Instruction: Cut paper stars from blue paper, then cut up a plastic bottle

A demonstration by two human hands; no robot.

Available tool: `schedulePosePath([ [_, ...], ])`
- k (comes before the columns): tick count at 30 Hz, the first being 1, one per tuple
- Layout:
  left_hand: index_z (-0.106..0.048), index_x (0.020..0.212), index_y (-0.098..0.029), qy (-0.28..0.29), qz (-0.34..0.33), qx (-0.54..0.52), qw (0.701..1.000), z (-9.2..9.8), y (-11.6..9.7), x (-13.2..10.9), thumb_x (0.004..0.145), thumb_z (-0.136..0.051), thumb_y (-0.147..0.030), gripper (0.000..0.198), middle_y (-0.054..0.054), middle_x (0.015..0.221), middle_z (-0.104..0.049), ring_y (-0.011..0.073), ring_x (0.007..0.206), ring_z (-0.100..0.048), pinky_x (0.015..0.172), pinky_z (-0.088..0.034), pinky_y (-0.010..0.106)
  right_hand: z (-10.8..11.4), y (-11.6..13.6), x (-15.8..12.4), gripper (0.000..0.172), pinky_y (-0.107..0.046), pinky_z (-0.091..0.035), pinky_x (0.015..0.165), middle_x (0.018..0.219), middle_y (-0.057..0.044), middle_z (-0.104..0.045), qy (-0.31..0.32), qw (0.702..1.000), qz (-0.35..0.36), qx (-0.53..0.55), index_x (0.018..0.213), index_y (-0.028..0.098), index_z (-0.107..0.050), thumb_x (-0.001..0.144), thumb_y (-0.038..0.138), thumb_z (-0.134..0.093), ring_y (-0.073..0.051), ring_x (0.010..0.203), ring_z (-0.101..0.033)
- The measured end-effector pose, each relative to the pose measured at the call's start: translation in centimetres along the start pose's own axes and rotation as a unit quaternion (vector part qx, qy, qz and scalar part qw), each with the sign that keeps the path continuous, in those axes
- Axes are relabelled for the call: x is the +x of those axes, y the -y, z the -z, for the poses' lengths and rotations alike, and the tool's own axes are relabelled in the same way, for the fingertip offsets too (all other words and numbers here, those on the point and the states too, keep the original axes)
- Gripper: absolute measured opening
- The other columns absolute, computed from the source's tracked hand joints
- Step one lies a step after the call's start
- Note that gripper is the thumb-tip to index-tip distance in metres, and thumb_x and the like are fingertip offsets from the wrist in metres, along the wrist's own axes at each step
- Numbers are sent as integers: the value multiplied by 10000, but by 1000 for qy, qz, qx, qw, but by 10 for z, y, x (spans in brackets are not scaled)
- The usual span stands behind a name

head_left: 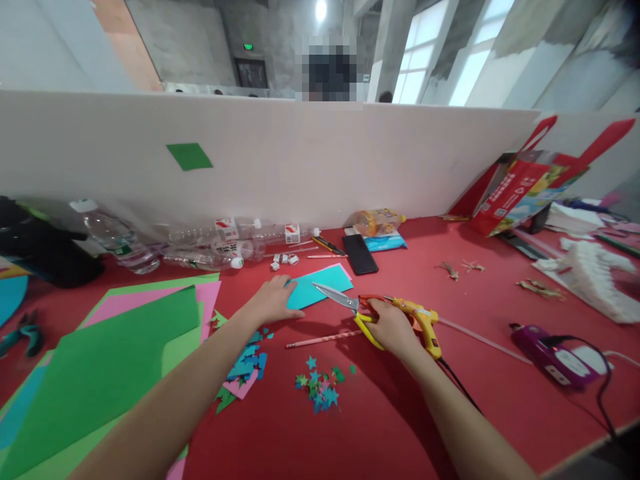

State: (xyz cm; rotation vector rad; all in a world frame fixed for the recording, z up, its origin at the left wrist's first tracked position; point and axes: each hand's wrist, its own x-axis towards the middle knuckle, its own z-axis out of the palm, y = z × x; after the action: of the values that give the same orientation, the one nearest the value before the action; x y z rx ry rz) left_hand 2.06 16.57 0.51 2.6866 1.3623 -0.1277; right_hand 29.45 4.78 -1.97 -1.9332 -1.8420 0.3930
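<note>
My left hand [273, 300] lies at the left end of a blue paper strip [323, 287], with thumb and fingers spread and touching it. A pink edge shows beneath the strip. Around the handles of the scissors [340, 297] my right hand [393, 327] is closed; the blades point left over the strip's lower edge. Right beside that hand is a yellow glue gun [429, 327] with a clear glue stick behind it. Below the scissors lies a pink pencil [320, 341]. Small paper stars [320, 387] are heaped nearer me, and blue paper scraps [247, 360] lie under my left forearm.
Coloured sheets [110, 360] cover the left side. Plastic bottles [200, 240] line the white partition [280, 160]. A black phone [360, 255] and a cutter knife [330, 246] lie behind the strip. At right are a purple corded device [550, 357] and a red bag [520, 190].
</note>
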Motion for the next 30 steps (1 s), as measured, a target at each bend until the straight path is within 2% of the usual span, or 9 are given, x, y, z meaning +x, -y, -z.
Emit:
schedulePosePath([
  [3, -599, 1209, -95, 1, -23, 28, 999, 2, -2, 5, 795, -549, -465, 558, 224, 1230, -599, 357, 1130, -559, 950, -431, 434, 0, -1, 0, 178, -267, -403, 635, 897, -87, -744, 2, 1000, -1, -5, 964, 174, -665, 829, 267, -597, -236, 812, -674],
  [6, -638, 1107, -72, 9, -43, 55, 998, 3, -3, 6, 812, -522, -347, 420, 232, 1116, -641, 350, 1063, -592, 900, -458, 424, -1, -3, 0, 132, -253, -360, 587, 846, -69, -732, 2, 1000, 0, -5, 906, 183, -651, 827, 273, -597, -216, 747, -653],
  [10, -640, 1079, -86, 26, -58, 79, 995, 0, -2, 9, 801, -549, -346, 391, 219, 1081, -653, 332, 1003, -623, 843, -489, 397, -4, -5, 1, 91, -247, -321, 550, 779, -51, -710, -1, 1000, -1, -2, 845, 191, -628, 810, 274, -612, -200, 678, -628],
  [14, -569, 1209, -88, 24, -49, 94, 994, -5, -7, 13, 788, -517, -184, 434, 234, 1094, -642, 327, 968, -639, 780, -506, 400, -4, -4, 1, 54, -248, -301, 542, 738, -38, -693, 1, 1000, 2, -3, 803, 200, -614, 803, 254, -611, -187, 632, -604],
  [17, -561, 1220, -99, 13, -40, 94, 995, -5, -13, 12, 815, -457, -133, 420, 236, 1101, -640, 333, 994, -633, 793, -502, 423, -3, -3, 1, 59, -253, -301, 549, 748, -42, -695, 2, 1000, 7, -4, 809, 201, -617, 793, 258, -621, -197, 652, -607],
  [20, -580, 1182, -114, -5, -28, 84, 996, -4, -14, 8, 851, -425, -145, 366, 225, 1162, -627, 330, 1089, -599, 872, -478, 437, -3, -4, 2, 84, -259, -305, 554, 773, -56, -706, 0, 1000, 2, -7, 825, 196, -627, 792, 274, -626, -207, 670, -616],
  [24, -572, 1197, -148, -30, -8, 60, 998, -8, -6, 1, 868, -476, -234, 353, 203, 1310, -559, 319, 1215, -523, 969, -426, 428, -6, -8, 4, 143, -260, -339, 581, 850, -69, -728, 3, 1000, -3, -3, 910, 191, -651, 805, 284, -622, -213, 723, -639],
  [28, -510, 1282, -134, -59, 33, 29, 997, -16, 7, 2, 853, -519, -487, 555, 218, 1407, -475, 352, 1295, -440, 1020, -372, 462, -7, -9, 4, 176, -264, -358, 598, 872, -78, -732, 7, 1000, -4, -6, 948, 188, -662, 807, 289, -627, -225, 755, -649],
  [30, -499, 1296, -142, -69, 44, 15, 996, -19, 11, 5, 821, -535, -562, 635, 205, 1386, -500, 358, 1282, -446, 1021, -358, 478, -8, -9, 4, 163, -265, -356, 590, 848, -73, -730, 10, 1000, -5, -10, 929, 189, -663, 810, 294, -626, -222, 731, -646],
])
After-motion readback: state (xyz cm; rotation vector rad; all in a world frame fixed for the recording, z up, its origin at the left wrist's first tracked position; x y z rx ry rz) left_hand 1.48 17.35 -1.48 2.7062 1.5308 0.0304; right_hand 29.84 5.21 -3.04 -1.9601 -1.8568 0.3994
